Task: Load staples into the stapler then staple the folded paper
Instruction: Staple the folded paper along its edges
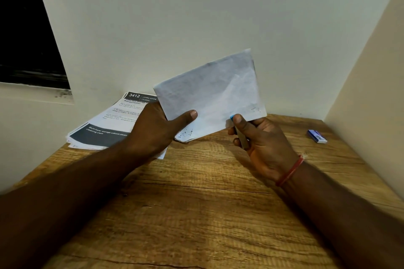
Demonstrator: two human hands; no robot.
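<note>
At frame centre the left hand (153, 129) pinches the folded paper (214, 91) by its lower left edge, thumb in front, holding it above the table (196, 214), likely so the right hand (264, 148), fingers curled round the stapler (241, 140), can clamp its lower right edge.

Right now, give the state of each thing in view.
folded paper: folded, held above the table.
left hand: grips the paper's left edge.
right hand: grips the stapler.
stapler: at paper's lower edge, mostly hidden.
staple box: lying on table, apparently closed.
printed sheets: stacked flat.
</note>
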